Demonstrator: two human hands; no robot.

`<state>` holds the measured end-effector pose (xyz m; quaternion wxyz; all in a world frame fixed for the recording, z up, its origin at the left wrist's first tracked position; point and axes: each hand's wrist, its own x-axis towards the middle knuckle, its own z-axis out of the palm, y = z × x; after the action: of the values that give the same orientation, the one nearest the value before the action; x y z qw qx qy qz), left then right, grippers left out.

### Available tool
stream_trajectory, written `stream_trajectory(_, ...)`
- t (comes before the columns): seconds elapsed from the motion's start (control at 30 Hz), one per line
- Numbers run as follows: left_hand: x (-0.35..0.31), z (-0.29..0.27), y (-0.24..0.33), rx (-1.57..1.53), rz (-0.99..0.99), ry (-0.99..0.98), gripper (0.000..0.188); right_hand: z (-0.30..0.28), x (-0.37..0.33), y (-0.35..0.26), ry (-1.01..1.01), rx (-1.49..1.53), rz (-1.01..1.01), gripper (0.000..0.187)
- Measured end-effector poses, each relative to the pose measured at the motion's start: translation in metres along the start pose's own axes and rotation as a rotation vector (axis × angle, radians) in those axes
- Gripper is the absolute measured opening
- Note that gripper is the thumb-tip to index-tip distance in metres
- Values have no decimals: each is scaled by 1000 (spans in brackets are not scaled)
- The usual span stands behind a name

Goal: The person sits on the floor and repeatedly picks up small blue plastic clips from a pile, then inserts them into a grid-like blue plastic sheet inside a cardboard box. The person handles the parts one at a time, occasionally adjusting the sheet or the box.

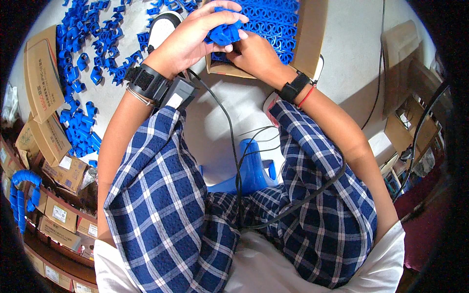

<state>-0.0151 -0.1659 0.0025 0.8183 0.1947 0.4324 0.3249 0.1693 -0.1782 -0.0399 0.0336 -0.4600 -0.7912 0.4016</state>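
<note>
My left hand (183, 44) is closed around a small bunch of blue plastic pipe clips (225, 34), held above the near left corner of an open cardboard box (312, 31). Inside the box, blue clips (271, 22) of the same kind stand packed in neat rows. Just right of the bunch is my right hand (261, 56), its fingers curled in at the box's near edge. Its fingertips are partly hidden by the left hand and the clips, so what they hold cannot be made out.
Many loose blue clips (80, 63) lie scattered over the floor at the left. Cardboard flaps (43, 73) and stacked cartons (61, 212) stand along the left side. A blue plastic stool (251, 168) shows between my legs. Black cables (229, 132) run across my lap.
</note>
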Motion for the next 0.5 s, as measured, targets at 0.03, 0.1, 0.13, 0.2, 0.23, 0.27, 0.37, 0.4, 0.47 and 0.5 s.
stream_trajectory(0.03, 1, -1, 0, -4, -2, -1, 32, 1, 0, 0, 43, 4, -4, 16)
stream_trajectory(0.1, 1, -1, -1, -12, 0, -5, 32, 2, 1, -1, 56, 24, -131, 20)
stream_trajectory(0.13, 1, -1, -2, -16, 5, -8, 32, 2, 1, -1, 28, 22, -160, 23)
stream_trajectory(0.2, 1, -1, -2, -18, 7, -7, 32, 2, 2, 0, -7, 65, -179, 25)
stream_trajectory(0.23, 1, 0, -2, -16, 4, -3, 32, 1, 2, 1, -41, 81, -171, 26)
stream_trajectory(0.27, 1, 0, -1, -14, 2, 2, 32, 2, 2, 1, -43, 80, -173, 25)
stream_trajectory(0.37, 1, 1, -1, -22, 1, 1, 32, 3, 2, 3, -48, 86, -175, 24)
stream_trajectory(0.4, 1, 1, -1, -26, 6, -3, 32, 3, 3, 3, -49, 93, -174, 23)
stream_trajectory(0.47, 1, 1, -1, -36, 16, -12, 33, 5, 3, 5, -42, 102, -181, 23)
stream_trajectory(0.5, 1, 1, -1, -35, 13, -9, 33, 6, 4, 5, -35, 103, -188, 23)
